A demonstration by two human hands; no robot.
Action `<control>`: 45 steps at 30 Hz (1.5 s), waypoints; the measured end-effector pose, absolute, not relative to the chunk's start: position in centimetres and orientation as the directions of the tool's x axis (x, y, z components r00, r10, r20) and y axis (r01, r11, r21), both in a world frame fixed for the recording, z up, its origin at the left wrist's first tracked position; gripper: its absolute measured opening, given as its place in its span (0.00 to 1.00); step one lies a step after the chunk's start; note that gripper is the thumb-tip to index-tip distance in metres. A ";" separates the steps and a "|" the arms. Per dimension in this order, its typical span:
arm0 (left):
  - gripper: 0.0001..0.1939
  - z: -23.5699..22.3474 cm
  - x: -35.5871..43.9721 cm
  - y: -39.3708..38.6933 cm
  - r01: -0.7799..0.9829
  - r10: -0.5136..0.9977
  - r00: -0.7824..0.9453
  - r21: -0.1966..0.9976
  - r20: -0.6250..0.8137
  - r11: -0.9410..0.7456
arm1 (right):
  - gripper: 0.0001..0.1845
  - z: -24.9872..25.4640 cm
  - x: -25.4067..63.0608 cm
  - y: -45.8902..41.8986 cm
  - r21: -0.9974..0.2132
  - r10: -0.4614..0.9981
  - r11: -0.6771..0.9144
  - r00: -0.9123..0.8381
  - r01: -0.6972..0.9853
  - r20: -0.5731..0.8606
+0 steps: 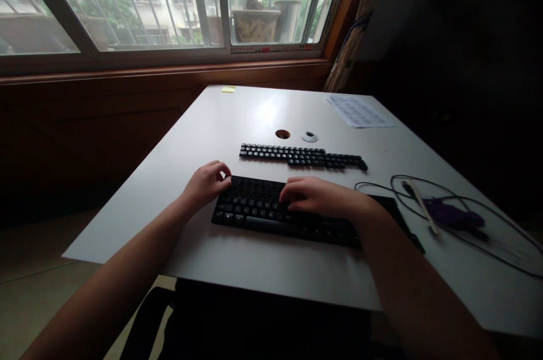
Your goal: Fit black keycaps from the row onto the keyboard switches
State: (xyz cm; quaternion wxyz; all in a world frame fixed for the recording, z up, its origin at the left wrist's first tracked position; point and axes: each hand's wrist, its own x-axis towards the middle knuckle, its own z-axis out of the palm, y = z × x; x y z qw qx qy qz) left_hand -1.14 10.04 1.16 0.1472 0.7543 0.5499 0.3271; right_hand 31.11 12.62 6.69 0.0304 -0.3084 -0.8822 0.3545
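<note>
A black keyboard (263, 224) lies near the front edge of the white table; its lower rows carry keycaps, while the upper rows look bare and dark. At its far left corner, my left hand (208, 182) closes thumb and fingers in a ring, gripping the corner. My right hand (314, 196) rests over the middle of the keyboard, fingers curled down and pressed together at the keys; what they hold, if anything, is hidden. Behind the keyboard, loose black keycaps (282, 152) stand in rows. My right forearm covers part of the keyboard's right side.
The white table (178, 139) has a cable hole (283, 134) and a round cover (309, 137). Printed paper (358, 111) lies far right, a yellow sticky note (228, 89) far left. To the right are a black cable (424, 218), a purple cloth (453, 214) and a thin pale stick (424, 210).
</note>
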 end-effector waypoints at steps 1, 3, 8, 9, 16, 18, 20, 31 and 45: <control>0.03 1.2 -1.2 10.0 0.733 0.926 0.178 0.582 0.334 -0.351 | 0.09 6.7 31.0 12.6 -0.633 0.583 0.554 -0.795 0.541 -0.169; 0.03 1.2 -1.2 10.1 0.735 0.925 0.173 0.581 0.339 -0.350 | 0.08 6.7 31.0 12.7 -0.611 0.609 0.549 -0.773 0.571 -0.176; 0.03 1.1 -1.3 10.1 0.737 0.924 0.171 0.578 0.342 -0.350 | 0.06 6.4 31.0 13.0 -0.580 0.624 0.560 -0.762 0.591 -0.173; 0.03 1.1 -1.3 10.1 0.736 0.925 0.171 0.580 0.340 -0.349 | 0.06 6.3 31.0 13.0 -0.579 0.622 0.562 -0.763 0.591 -0.176; 0.03 1.2 -1.3 10.1 0.728 0.927 0.174 0.590 0.333 -0.349 | 0.08 6.3 31.3 13.1 -0.562 0.619 0.561 -0.759 0.607 -0.202; 0.03 1.2 -1.3 10.0 0.727 0.927 0.175 0.591 0.331 -0.348 | 0.09 6.4 31.3 13.0 -0.566 0.623 0.557 -0.756 0.608 -0.199; 0.03 1.2 -1.3 10.1 0.729 0.927 0.175 0.589 0.333 -0.349 | 0.09 6.5 31.4 13.0 -0.580 0.627 0.545 -0.753 0.606 -0.197; 0.03 1.1 -1.4 10.1 0.734 0.922 0.190 0.575 0.338 -0.362 | 0.11 6.4 31.1 12.9 -0.612 0.640 0.475 -0.725 0.633 -0.253; 0.04 0.9 -1.4 10.2 0.736 0.916 0.191 0.566 0.352 -0.371 | 0.09 6.4 30.7 12.6 -0.605 0.643 0.453 -0.710 0.655 -0.288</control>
